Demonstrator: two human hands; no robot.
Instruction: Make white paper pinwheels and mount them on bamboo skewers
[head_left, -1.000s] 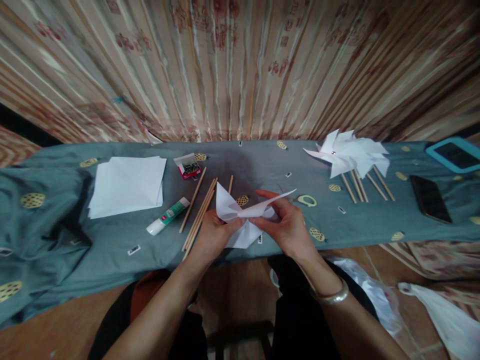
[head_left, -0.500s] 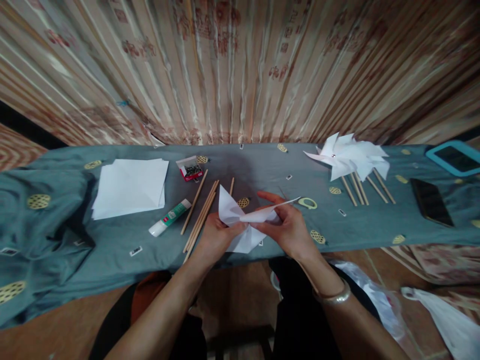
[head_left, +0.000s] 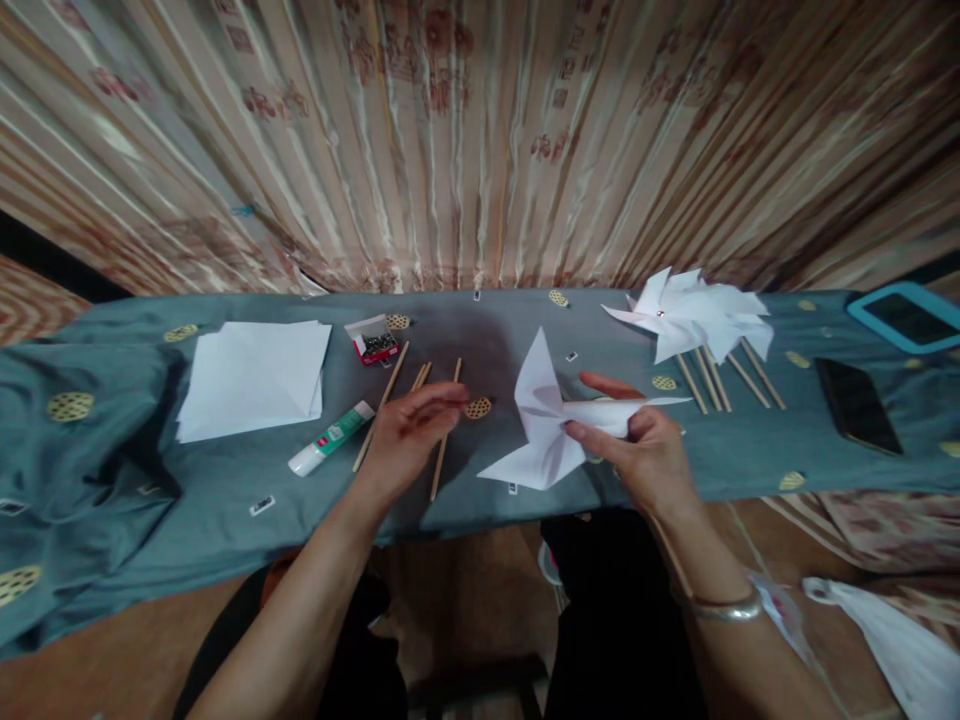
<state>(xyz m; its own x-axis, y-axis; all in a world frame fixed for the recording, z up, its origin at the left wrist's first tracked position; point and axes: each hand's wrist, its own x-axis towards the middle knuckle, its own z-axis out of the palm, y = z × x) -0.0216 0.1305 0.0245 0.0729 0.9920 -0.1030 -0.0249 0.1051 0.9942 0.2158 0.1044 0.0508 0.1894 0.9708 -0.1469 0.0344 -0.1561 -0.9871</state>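
Just off centre on the surface [head_left: 217,490], toward four o'clock, one folded paper pinwheel [head_left: 538,445] is noted, clamped at its middle in my right hand [head_left: 646,455]. One blade points nearly to twelve, another to eight, a third, narrow edge showing, to three; the long axis runs from eight to between two and three. My right forearm enters from five o'clock, a bangle [head_left: 726,606] at the wrist; thumb on the near face, forefinger extended behind toward ten.

My left hand [head_left: 409,430] is clear of the pinwheel. Its forearm rises from seven, fingers toward two, over a wooden stick [head_left: 441,465] aligned one to seven. I cannot tell whether thumb and fingers have met on that stick. Further pinwheels [head_left: 701,312] lie at two o'clock, stacked paper [head_left: 251,380] at nine.
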